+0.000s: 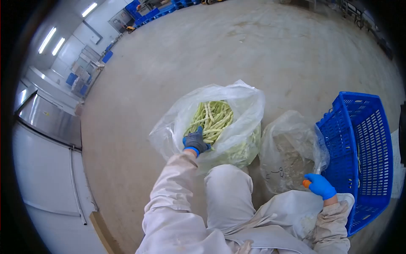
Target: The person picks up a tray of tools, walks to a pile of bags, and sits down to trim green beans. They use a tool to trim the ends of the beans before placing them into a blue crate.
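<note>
A clear plastic bag (247,99) of pale green beans (218,120) stands open on the floor before my knees. My left hand (195,141), in a grey and blue glove, reaches over the bag's near rim and touches the beans, fingers apart. In its blue glove, my right hand (320,185) is closed around an orange handle (306,183) near my right knee; the rest of that tool is hidden. Just beyond this hand sits a second clear bag (292,156) with dark handwriting and bits of residue inside.
A blue perforated crate (353,139) stands tilted at my right, beside the second bag. White panels and a metal door (53,118) line the left side. Blue pallets (154,16) lie at the far back, and machinery (359,15) shows at the far right.
</note>
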Demonstrator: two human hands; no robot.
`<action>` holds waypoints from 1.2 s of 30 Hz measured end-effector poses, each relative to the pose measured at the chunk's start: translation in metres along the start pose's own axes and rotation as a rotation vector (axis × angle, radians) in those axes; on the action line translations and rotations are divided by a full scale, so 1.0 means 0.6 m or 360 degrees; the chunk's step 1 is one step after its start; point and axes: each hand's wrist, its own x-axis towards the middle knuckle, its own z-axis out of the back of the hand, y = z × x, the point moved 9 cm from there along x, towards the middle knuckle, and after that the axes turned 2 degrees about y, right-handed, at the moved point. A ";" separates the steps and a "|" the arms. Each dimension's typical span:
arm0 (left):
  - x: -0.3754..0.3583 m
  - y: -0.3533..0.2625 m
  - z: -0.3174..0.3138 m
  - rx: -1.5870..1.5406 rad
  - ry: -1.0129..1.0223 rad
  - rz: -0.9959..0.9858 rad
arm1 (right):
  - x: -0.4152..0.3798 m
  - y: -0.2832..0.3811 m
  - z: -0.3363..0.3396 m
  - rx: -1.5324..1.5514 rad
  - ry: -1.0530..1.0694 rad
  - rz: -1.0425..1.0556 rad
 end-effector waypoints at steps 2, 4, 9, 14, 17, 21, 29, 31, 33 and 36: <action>-0.018 -0.016 0.014 0.0038 0.0066 0.0183 | 0.002 0.006 0.006 -0.0004 -0.0064 0.0026; -0.011 -0.010 0.009 0.0056 -0.0028 0.0125 | 0.002 0.008 0.005 -0.0001 -0.0057 0.0017; -0.012 0.059 0.007 -0.0572 0.0078 -0.0172 | -0.006 0.010 0.013 0.0048 -0.0089 0.0042; -0.045 0.106 0.056 -0.1520 0.0060 -0.0303 | -0.007 0.020 0.019 -0.0027 -0.0115 0.0070; -0.038 0.097 0.089 -0.1572 -0.0045 -0.0316 | -0.007 0.034 0.024 0.0009 -0.0097 0.0014; 0.035 0.043 0.090 -0.1387 -0.0059 -0.0310 | 0.000 0.019 0.014 0.0058 -0.0121 0.0023; 0.096 -0.120 0.019 -0.0251 0.0008 -0.0041 | 0.002 0.011 0.010 -0.0005 -0.0076 0.0060; 0.085 -0.131 0.017 0.0057 -0.0122 0.0135 | -0.001 0.016 0.015 0.0007 -0.0074 0.0034; 0.083 -0.146 0.012 0.0065 0.0041 0.0089 | -0.003 0.025 0.025 0.0017 -0.0092 0.0004; 0.081 -0.144 -0.001 0.0009 0.0273 0.0093 | -0.006 0.023 0.020 0.0090 -0.0046 -0.0078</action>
